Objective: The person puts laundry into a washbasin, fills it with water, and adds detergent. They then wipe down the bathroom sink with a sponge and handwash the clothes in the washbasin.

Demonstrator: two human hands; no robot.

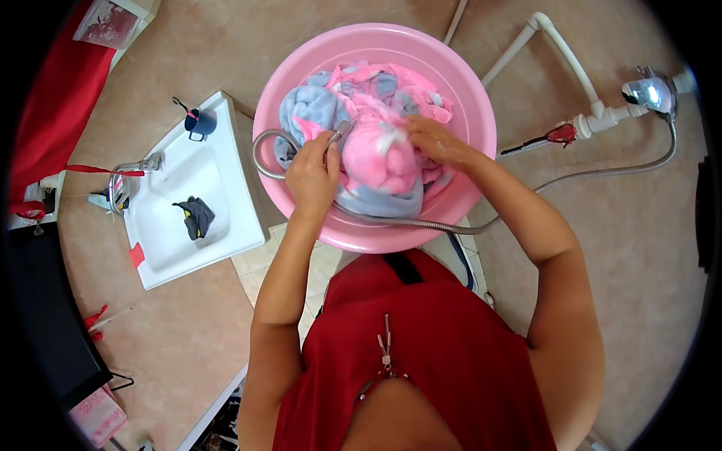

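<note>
A pink plastic tub [459, 192] holds a wet heap of pink and grey-blue plush fabric [380, 158], with a rounded pink bulge in the middle. My left hand [312, 177] is closed around the metal end of a flexible shower hose [421, 223], and the tip points onto the fabric. The hose loops along the tub's left inner side and crosses its near edge. On the right side of the bulge, my right hand [436, 141] has its fingers curled onto the pink fabric; the fingertips are partly hidden. White patches that look like suds lie on the fabric.
A white sink [233, 203] at left holds a dark cloth [197, 216]; a dark blue mug [199, 124] with a toothbrush stands on its rim. The hose runs right to a chrome valve [650, 94] on white pipes [568, 60].
</note>
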